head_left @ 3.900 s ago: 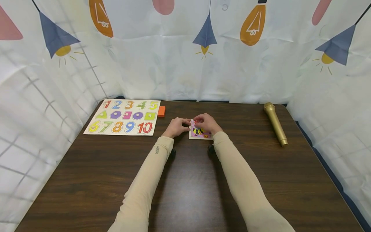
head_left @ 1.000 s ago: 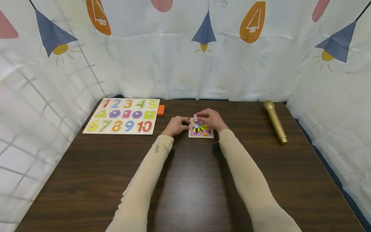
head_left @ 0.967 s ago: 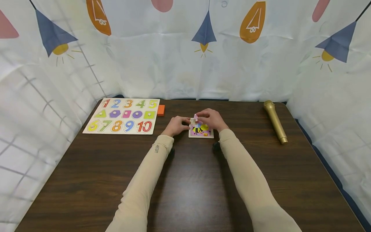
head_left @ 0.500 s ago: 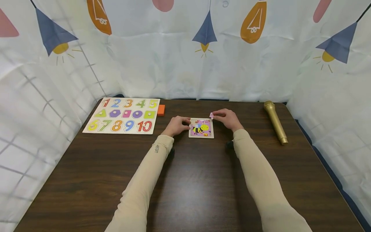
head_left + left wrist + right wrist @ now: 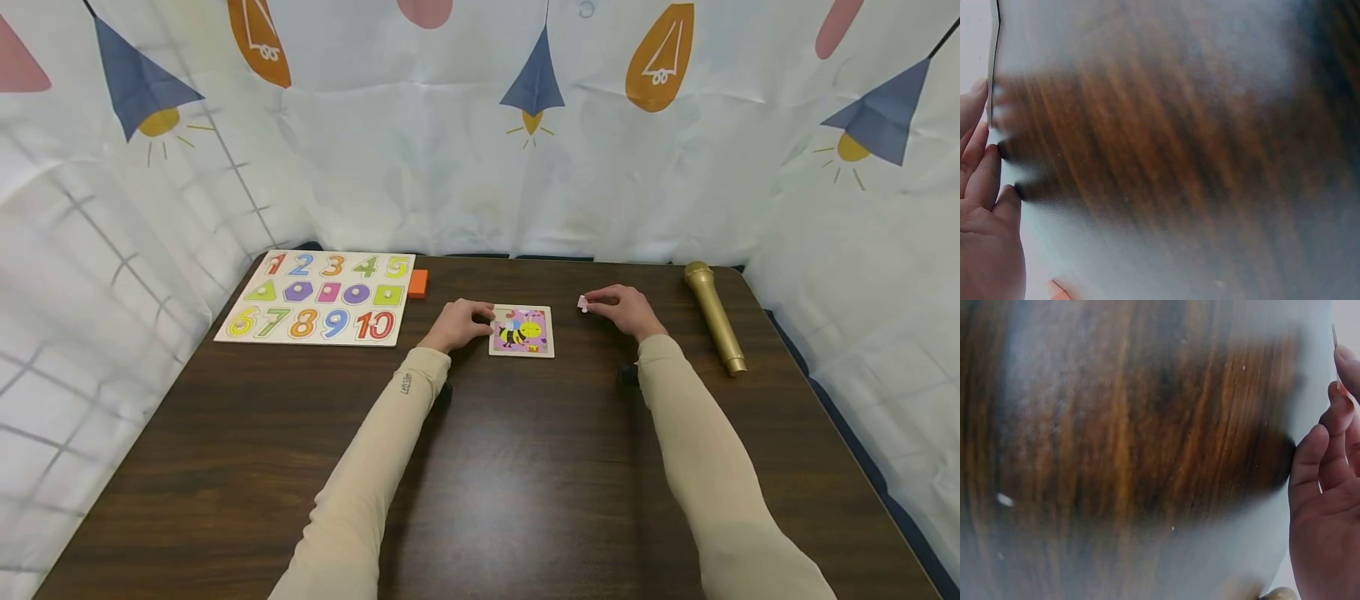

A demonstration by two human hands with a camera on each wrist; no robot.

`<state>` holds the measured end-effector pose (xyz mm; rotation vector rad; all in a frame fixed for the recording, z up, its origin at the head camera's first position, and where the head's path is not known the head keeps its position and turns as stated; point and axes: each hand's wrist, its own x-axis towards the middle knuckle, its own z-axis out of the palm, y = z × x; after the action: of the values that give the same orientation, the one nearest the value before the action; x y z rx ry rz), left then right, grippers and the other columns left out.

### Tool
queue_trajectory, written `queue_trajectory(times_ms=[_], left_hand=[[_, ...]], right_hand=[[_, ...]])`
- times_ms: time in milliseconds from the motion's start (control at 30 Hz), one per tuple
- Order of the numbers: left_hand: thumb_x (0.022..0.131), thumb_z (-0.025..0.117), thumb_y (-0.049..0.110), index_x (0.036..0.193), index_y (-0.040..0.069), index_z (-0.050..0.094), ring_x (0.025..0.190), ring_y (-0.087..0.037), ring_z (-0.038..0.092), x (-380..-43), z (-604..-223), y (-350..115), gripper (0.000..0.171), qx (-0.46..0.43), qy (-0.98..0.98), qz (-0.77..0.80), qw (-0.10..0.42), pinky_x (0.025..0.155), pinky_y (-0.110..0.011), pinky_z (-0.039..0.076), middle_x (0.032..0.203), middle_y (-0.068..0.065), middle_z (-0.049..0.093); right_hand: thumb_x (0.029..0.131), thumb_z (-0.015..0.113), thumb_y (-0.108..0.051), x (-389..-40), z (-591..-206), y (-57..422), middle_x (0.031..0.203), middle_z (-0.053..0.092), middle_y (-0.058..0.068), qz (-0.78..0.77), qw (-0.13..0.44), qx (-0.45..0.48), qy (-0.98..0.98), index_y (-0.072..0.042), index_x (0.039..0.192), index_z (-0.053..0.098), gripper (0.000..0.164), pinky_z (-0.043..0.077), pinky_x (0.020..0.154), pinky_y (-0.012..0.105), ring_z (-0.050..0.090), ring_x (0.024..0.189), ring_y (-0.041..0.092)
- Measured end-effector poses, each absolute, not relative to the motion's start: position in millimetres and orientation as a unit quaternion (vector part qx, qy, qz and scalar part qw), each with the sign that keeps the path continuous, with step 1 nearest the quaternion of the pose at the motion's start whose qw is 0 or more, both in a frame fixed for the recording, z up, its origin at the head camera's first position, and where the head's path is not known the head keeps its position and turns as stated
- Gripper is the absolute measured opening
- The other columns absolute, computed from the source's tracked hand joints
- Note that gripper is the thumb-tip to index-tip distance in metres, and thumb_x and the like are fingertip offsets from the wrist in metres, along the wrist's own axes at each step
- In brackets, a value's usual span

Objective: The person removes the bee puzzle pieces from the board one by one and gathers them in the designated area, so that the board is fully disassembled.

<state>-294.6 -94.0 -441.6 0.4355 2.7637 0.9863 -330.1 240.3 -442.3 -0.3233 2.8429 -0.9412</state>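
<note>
A small square bee jigsaw puzzle [image 5: 522, 333], pink with a pale wooden frame, lies flat mid-table in the head view. My left hand [image 5: 453, 326] is at its left edge, with thumb and index fingertips touching the frame apart from each other; the left wrist view shows the frame's thin edge [image 5: 992, 56] by the thumb. To the right of the puzzle, my right hand [image 5: 624, 310] pinches a small pink jigsaw piece [image 5: 582, 304] between thumb and fingertips. At the puzzle's top left, a pale gap shows bare backing. In the right wrist view only the piece's edge [image 5: 1334, 335] appears.
A board of coloured numbers and shapes [image 5: 318, 298] lies at the back left, an orange block [image 5: 417, 283] against its right side. At the back right lies a gold microphone [image 5: 715, 318]. Printed white curtains enclose the dark wooden table [image 5: 495, 475] behind and at both sides.
My right hand has lifted the pink piece from the puzzle's upper left and carried it rightward, past the frame. My left hand has stayed at the left edge.
</note>
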Motion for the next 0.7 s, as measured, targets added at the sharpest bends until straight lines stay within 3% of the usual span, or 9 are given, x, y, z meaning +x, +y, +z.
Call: queue_trajectory(times_ms=[467, 700], left_hand=[[0.09, 0.071, 0.014, 0.118, 0.007, 0.071, 0.133, -0.025, 0.047, -296.9, -442.1, -94.5, 0.029, 0.147, 0.93, 0.325, 0.089, 0.112, -0.039, 0.033, 0.138, -0.003, 0.058], [0.09, 0.071, 0.013, 0.119, 0.007, 0.071, 0.133, -0.025, 0.046, -295.4, -441.7, -94.0, 0.03, 0.147, 0.929, 0.328, 0.088, 0.112, -0.039, 0.034, 0.138, -0.003, 0.058]], right_hand=[[0.096, 0.064, -0.021, -327.9, -440.5, 235.3, 0.132, 0.057, 0.018, -0.298, 0.088, -0.13, 0.941, -0.007, 0.128, 0.065, 0.035, 0.04, 0.1, 0.054, 0.049, 0.116, 0.034], [0.096, 0.064, -0.024, -328.0, -440.4, 234.4, 0.134, 0.054, 0.019, -0.304, 0.094, -0.124, 0.94, -0.008, 0.129, 0.065, 0.037, 0.039, 0.101, 0.054, 0.048, 0.117, 0.036]])
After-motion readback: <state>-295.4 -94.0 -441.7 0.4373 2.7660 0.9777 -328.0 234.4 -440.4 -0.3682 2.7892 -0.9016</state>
